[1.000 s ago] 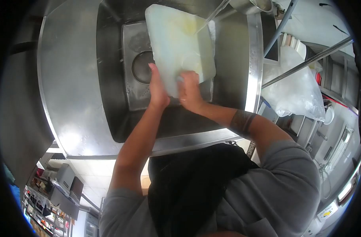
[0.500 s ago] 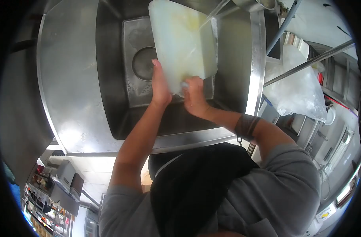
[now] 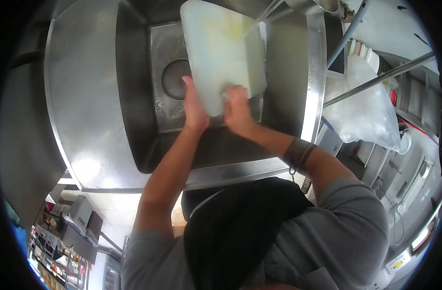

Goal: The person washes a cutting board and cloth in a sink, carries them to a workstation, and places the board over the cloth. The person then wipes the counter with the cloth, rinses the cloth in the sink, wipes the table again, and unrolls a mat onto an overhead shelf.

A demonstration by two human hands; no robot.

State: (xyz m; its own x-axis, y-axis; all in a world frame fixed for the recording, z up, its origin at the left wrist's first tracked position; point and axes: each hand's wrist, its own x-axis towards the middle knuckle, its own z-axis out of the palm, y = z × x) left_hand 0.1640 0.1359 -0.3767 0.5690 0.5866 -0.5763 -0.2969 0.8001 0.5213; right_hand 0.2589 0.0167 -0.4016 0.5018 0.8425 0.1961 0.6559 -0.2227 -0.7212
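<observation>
Strong fisheye distortion bows the flat grey stainless-steel table (image 3: 85,96), and black vignetting swallows the corners. Hard white glare burns at its lower end. The deep grey steel sink (image 3: 134,106) is dimmer, though its right rim (image 3: 315,87) shines nearly white. Motion blur softens the bare right grip (image 3: 238,108). The black cloth apron (image 3: 235,227) loses detail; distant cluttered shelves (image 3: 61,258) look indistinct.

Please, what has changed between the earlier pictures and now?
Since half a second ago, the right hand has moved slightly up the white board, away from the person's body. Nothing was visibly taken hold of or let go. The left hand stays at the board's left edge, and the water stream still runs onto the board.
</observation>
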